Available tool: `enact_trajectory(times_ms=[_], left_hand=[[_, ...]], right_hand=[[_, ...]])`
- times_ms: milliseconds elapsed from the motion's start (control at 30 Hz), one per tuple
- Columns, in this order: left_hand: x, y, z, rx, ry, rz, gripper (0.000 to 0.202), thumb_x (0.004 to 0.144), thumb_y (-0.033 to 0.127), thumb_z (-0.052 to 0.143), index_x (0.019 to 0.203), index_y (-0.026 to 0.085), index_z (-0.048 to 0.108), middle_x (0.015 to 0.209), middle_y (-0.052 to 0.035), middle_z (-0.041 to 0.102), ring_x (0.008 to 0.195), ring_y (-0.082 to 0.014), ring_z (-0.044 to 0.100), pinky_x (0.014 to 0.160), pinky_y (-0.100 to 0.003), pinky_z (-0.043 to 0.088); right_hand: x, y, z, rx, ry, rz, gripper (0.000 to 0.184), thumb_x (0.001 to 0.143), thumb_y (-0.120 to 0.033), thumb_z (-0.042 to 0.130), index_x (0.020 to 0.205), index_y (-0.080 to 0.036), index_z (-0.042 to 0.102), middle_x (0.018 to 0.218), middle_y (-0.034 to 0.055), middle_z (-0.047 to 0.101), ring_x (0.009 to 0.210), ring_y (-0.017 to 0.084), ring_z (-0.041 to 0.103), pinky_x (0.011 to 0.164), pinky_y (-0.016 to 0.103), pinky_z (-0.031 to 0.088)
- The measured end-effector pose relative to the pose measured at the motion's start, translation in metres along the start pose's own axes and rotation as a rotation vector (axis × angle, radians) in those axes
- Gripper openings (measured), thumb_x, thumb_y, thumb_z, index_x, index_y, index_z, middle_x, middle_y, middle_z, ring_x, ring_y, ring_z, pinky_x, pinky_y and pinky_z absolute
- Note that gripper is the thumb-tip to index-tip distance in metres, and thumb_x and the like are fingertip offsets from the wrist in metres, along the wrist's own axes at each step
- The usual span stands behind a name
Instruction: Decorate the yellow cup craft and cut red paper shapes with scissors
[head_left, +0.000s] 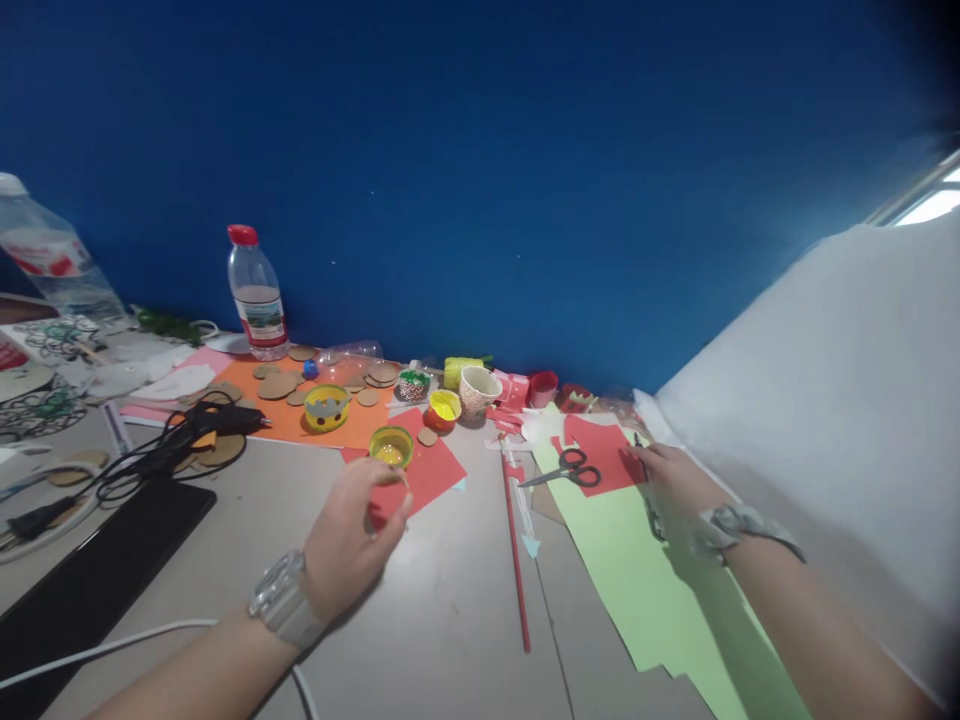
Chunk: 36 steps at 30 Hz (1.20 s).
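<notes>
My left hand (352, 540) hovers over the grey table, fingers curled in a pinch around a small red paper piece (384, 503), just in front of a yellow-green cup (391, 446) on a red sheet (431, 470). My right hand (671, 478) rests on the light green paper (637, 570) at the right, its fingers touching a red paper piece (600, 452). A thin dark tool lies under its palm; the fingers look closed but blurred. Black-handled scissors (566, 468) lie just left of that hand.
A red stick (514, 540) lies along the table's middle. An orange sheet (300, 415) carries cardboard discs, a glue gun (217, 420) and small cups. A water bottle (256, 295) stands by the blue wall. A black slab (97, 580) and cables lie left. White board rises at right.
</notes>
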<state>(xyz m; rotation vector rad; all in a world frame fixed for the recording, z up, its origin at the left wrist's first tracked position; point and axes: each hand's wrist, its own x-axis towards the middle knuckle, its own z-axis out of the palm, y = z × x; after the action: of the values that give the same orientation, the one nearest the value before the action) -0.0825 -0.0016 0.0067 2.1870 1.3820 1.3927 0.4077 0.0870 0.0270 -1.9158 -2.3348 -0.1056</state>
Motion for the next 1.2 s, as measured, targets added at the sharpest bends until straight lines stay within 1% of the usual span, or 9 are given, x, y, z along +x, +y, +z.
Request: enact_trajectory(times_ms=[167, 300, 400, 500, 533, 667, 767, 900, 1200], left_hand=[[0.008, -0.010, 0.004, 0.124, 0.173, -0.125, 0.039, 0.086, 0.032, 0.060, 0.120, 0.022, 0.045, 0.118, -0.0124, 0.056, 0.117, -0.0322, 0.051, 0.103, -0.054, 0.039], [0.011, -0.020, 0.009, 0.093, 0.103, -0.342, 0.073, 0.079, 0.043, 0.067, 0.139, 0.019, 0.033, 0.138, -0.0176, 0.043, 0.134, -0.0376, 0.036, 0.110, -0.059, 0.031], [0.011, -0.028, 0.012, 0.022, 0.010, -0.477, 0.088, 0.075, 0.048, 0.070, 0.146, 0.020, 0.027, 0.145, -0.0186, 0.039, 0.138, -0.0390, 0.032, 0.112, -0.060, 0.029], [0.011, -0.031, 0.014, -0.029, -0.063, -0.526, 0.095, 0.073, 0.050, 0.072, 0.148, 0.020, 0.023, 0.148, -0.0198, 0.040, 0.141, -0.0385, 0.030, 0.114, -0.059, 0.025], [0.010, -0.031, 0.014, -0.039, -0.079, -0.538, 0.096, 0.072, 0.051, 0.072, 0.148, 0.019, 0.022, 0.147, -0.0203, 0.040, 0.141, -0.0383, 0.030, 0.114, -0.059, 0.025], [0.008, -0.027, 0.013, -0.075, -0.103, -0.545, 0.101, 0.071, 0.051, 0.074, 0.150, 0.021, 0.018, 0.146, -0.0205, 0.042, 0.140, -0.0382, 0.032, 0.114, -0.057, 0.027], [0.007, -0.024, 0.012, -0.086, -0.113, -0.507, 0.101, 0.073, 0.047, 0.073, 0.151, 0.021, 0.013, 0.145, -0.0199, 0.043, 0.141, -0.0372, 0.032, 0.114, -0.056, 0.028], [0.005, -0.021, 0.012, -0.087, -0.097, -0.518, 0.099, 0.077, 0.041, 0.069, 0.152, 0.019, 0.007, 0.145, -0.0206, 0.043, 0.140, -0.0357, 0.032, 0.113, -0.055, 0.027], [0.006, -0.015, 0.008, -0.201, -0.055, -0.591, 0.095, 0.079, 0.029, 0.063, 0.152, 0.016, 0.004, 0.137, -0.0191, 0.049, 0.133, -0.0311, 0.042, 0.112, -0.051, 0.029]], right_hand=[[-0.001, -0.006, -0.004, 0.032, 0.002, 0.037, 0.040, 0.072, 0.002, 0.048, 0.096, -0.014, 0.075, 0.084, 0.0164, 0.068, 0.078, 0.026, 0.065, 0.077, 0.038, 0.049], [-0.002, -0.018, -0.025, 0.057, 0.065, 0.086, 0.038, 0.078, -0.001, 0.047, 0.102, -0.014, 0.073, 0.085, 0.0155, 0.067, 0.081, 0.025, 0.065, 0.079, 0.038, 0.048], [-0.004, -0.047, -0.054, 0.088, 0.187, 0.130, 0.037, 0.087, -0.011, 0.049, 0.121, -0.012, 0.065, 0.102, 0.0209, 0.065, 0.097, 0.029, 0.062, 0.088, 0.043, 0.045], [-0.009, -0.114, -0.067, 0.221, 0.285, 0.139, 0.042, 0.097, -0.028, 0.041, 0.138, -0.022, 0.048, 0.120, 0.0167, 0.063, 0.105, 0.025, 0.062, 0.088, 0.038, 0.049], [-0.011, -0.144, -0.063, 0.489, 0.255, 0.156, 0.039, 0.099, -0.032, 0.038, 0.136, -0.025, 0.050, 0.116, 0.0133, 0.066, 0.101, 0.024, 0.064, 0.088, 0.039, 0.050], [-0.018, -0.261, -0.016, 1.307, -0.235, 0.099, 0.042, 0.085, -0.033, 0.063, 0.126, -0.028, 0.059, 0.116, 0.0063, 0.069, 0.095, 0.023, 0.067, 0.087, 0.040, 0.053], [-0.014, -0.313, 0.018, 1.559, -0.266, 0.201, 0.044, 0.080, -0.025, 0.064, 0.124, -0.025, 0.059, 0.121, 0.0072, 0.066, 0.076, 0.017, 0.068, 0.071, 0.034, 0.056], [-0.004, -0.334, 0.026, 1.670, -0.194, 0.280, 0.045, 0.083, -0.023, 0.057, 0.127, -0.025, 0.055, 0.126, 0.0076, 0.062, 0.077, 0.013, 0.066, 0.070, 0.029, 0.056], [0.002, -0.337, 0.026, 1.758, -0.137, 0.362, 0.046, 0.077, -0.022, 0.060, 0.123, -0.024, 0.056, 0.124, 0.0074, 0.060, 0.075, 0.013, 0.063, 0.068, 0.028, 0.055]])
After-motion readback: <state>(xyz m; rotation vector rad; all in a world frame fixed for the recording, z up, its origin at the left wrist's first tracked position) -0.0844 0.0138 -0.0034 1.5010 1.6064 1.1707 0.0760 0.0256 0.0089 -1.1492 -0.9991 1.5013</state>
